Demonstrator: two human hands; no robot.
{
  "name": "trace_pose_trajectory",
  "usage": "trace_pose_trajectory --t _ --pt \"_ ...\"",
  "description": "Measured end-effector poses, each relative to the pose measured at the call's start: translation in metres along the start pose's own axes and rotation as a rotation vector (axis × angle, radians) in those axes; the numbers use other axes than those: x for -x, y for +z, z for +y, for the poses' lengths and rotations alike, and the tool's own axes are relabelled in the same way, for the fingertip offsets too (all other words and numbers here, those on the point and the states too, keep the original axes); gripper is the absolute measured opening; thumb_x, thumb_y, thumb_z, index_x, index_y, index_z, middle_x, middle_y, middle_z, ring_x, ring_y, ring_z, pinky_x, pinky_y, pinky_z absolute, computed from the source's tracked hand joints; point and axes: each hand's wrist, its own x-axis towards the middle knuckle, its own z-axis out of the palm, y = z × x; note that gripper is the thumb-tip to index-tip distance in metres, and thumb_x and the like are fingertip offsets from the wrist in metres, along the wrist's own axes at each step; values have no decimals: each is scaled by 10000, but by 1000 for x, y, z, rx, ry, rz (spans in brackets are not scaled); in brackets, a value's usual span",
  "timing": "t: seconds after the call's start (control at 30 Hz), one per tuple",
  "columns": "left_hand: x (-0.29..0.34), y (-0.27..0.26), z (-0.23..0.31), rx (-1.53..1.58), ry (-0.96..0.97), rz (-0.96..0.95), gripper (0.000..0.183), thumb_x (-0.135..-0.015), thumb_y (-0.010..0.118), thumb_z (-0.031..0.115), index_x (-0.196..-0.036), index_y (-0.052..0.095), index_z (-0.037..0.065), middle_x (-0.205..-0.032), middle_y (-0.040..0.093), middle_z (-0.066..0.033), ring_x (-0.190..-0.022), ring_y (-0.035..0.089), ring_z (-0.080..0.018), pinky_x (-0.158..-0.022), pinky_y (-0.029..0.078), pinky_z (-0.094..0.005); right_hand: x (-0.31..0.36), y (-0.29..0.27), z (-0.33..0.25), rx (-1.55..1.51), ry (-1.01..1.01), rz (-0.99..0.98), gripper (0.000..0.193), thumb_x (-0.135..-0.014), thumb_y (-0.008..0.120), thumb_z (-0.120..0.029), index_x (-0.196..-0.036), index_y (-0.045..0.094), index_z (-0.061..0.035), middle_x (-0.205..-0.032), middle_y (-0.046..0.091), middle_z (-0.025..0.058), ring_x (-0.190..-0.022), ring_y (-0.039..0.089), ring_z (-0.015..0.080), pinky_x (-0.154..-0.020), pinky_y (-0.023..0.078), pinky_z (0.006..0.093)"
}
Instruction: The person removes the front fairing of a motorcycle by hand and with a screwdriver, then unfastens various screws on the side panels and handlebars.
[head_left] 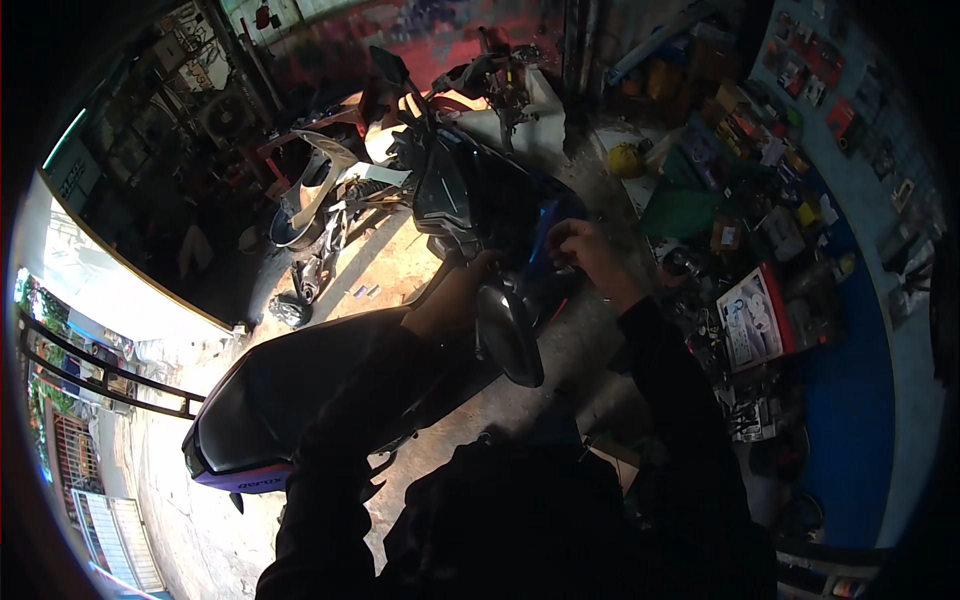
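Observation:
A dark scooter with blue and purple panels stands in front of me, its black seat (290,385) toward the left and its front cowl (445,195) farther off. My left hand (455,295) reaches over the scooter to the handlebar area; its fingertips are lost in shadow against the dark bodywork. Beside the blue front panel (543,230) is my right hand (592,258), its fingers curled together in a pinch. Whatever they hold, if anything, is too small or dark to make out. A black mirror (508,335) sticks out between my forearms.
Beyond the scooter, a stripped frame and loose body parts (320,190) lie on the sunlit floor. Boxes, tools and parts crowd the right side, with a red-edged white box (755,320) among them. A second mirror (390,66) rises at the scooter's far side.

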Motion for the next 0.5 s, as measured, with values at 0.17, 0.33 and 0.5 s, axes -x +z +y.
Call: trace_pose_trajectory --t 0.17,0.33,0.5 --pt "-14 19 -27 146 -4 26 721 -643 785 95 -1276 442 69 -1048 635 -175 -1019 619 -314 -861 479 -377 -11 -61 59 -27 117 334 231 -790 641 -165 -954 610 -5 -798 592 50 -656 594 153 -556 519 321" --pt "-10 21 -11 10 -82 99 652 -668 785 105 -1229 455 79 -1076 572 -152 -994 583 -289 -860 471 -370 -41 -35 96 -10 514 364 657 -755 752 -364 -1226 473 -2 -1262 478 162 -1117 523 306 -729 553 422" --pt "-34 35 36 366 -201 174 519 -749 727 59 -1201 472 72 -1094 544 -129 -992 566 -228 -861 466 -330 -95 -54 136 -240 479 302 896 -667 824 -353 -1355 338 -46 -1431 307 145 -1301 336 361 -954 384 589"
